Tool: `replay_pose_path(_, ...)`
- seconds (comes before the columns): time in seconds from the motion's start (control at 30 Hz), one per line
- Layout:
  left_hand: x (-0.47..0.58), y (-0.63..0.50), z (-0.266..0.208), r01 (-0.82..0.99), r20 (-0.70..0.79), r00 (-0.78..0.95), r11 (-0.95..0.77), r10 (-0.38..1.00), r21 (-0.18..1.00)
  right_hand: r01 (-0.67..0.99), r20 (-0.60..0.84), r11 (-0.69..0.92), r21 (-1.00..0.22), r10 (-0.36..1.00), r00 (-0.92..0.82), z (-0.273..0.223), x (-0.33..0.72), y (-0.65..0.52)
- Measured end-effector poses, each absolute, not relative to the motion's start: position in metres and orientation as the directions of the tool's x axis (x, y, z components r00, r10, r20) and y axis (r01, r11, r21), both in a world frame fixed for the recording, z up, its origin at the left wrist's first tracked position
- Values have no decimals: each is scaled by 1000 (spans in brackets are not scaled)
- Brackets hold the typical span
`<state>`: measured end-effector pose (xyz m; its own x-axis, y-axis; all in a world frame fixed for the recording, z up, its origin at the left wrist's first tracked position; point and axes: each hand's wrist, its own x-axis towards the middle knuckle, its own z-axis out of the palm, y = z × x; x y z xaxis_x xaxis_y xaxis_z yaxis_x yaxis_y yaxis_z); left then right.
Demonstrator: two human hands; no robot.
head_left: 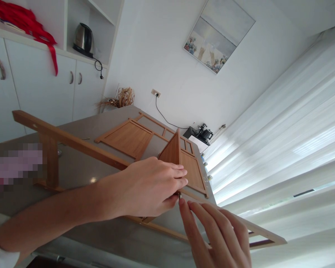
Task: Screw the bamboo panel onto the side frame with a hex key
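Note:
My left hand (152, 184) reaches in from the left, its fingers bent over the middle of a light wooden frame (78, 143). The part under its palm is hidden. A small metal bolt (179, 195) shows between its thumb tip and my right hand (219, 232). The right hand's fingers are bent and close together, with the leftmost fingertip touching the bolt. An upright wooden panel (171, 149) stands just behind the left hand's fingers. The frame's long rails run out to both sides of my hands.
On the grey table (100, 111) lie a flat wooden panel (127, 138) and another panelled piece (194, 169). Black equipment (202, 133) sits at the far end. White curtains (290, 149) hang along the right. A kettle (83, 39) rests on the cabinet shelf.

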<state>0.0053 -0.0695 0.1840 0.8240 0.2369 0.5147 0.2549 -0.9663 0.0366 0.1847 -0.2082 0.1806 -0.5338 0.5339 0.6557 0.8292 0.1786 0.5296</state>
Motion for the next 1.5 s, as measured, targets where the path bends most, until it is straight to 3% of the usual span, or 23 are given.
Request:
replay_pose_path(1.17,5,-69,187,234,535,816,-971,217,37,767,575,212,606,550,-606,188,186,-210)
replay_pose_path(1.5,6,-69,186,247,527,822,-969,214,7,785,551,278,554,584,-596,200,184,-209)
